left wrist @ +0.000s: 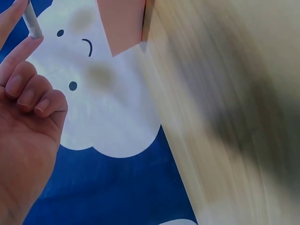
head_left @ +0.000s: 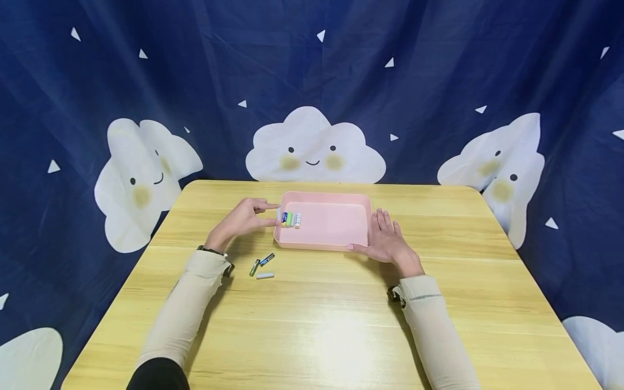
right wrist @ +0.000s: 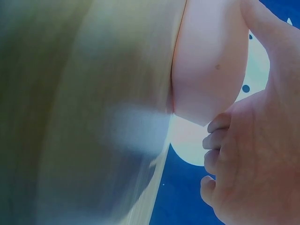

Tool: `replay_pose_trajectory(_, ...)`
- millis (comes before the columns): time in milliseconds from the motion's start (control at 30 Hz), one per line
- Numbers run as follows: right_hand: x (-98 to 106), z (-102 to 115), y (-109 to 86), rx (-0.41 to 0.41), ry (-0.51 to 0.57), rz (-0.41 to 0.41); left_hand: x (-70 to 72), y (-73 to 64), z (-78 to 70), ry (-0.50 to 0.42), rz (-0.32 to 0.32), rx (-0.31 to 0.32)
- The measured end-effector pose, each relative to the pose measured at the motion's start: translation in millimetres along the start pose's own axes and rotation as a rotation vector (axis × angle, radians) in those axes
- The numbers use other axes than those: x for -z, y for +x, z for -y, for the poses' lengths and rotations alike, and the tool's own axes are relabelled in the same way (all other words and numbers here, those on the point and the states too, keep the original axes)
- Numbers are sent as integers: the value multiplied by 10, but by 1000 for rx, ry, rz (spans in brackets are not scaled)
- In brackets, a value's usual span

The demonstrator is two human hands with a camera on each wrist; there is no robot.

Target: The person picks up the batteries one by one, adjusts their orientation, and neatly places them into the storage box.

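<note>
My left hand (head_left: pixel 246 216) pinches a whitish battery (left wrist: pixel 32 21) by its two ends between thumb and index finger, at the left end of a pink tray (head_left: pixel 322 247). In the left wrist view its other fingers are curled toward the palm. Inside the tray, at the left, several batteries lie side by side, among them a green battery (head_left: pixel 289 219) and a white patterned battery (head_left: pixel 298 220). My right hand (head_left: pixel 387 241) lies with straight fingers against the tray's right end, its thumb at the front right corner.
On the wooden table (head_left: pixel 312 303), left of centre and in front of the tray, lie a blue-and-black battery (head_left: pixel 267 259), a dark green battery (head_left: pixel 254 267) and a white battery (head_left: pixel 265 275). A dark blue curtain (head_left: pixel 219 65) with clouds hangs behind the table.
</note>
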State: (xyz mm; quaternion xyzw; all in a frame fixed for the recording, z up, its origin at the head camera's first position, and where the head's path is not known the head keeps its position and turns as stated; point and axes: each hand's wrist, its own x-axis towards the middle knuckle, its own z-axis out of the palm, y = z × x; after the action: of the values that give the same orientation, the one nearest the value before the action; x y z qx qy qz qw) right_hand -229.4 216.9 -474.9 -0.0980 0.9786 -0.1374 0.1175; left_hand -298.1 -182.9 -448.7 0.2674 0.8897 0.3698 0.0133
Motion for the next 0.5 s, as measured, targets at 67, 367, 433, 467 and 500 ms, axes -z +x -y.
replay_pose_trajectory(67,-1,-1,-2,-2,0,0,-21,51,1,-5,-5,-10)
replay_pose_trajectory(367,-1,0,-6,0,0,-3,-131,261,45,-26,24,-32)
replay_pose_trajectory(433,-3,0,-4,0,2,-4,-152,299,54,-18,32,-33)
replay_pose_trajectory(467,-3,0,-3,-1,1,-3,-163,316,54,-15,37,-35)
replay_pose_trajectory(500,-3,0,-2,-1,1,-4,-173,331,53,-14,42,-36)
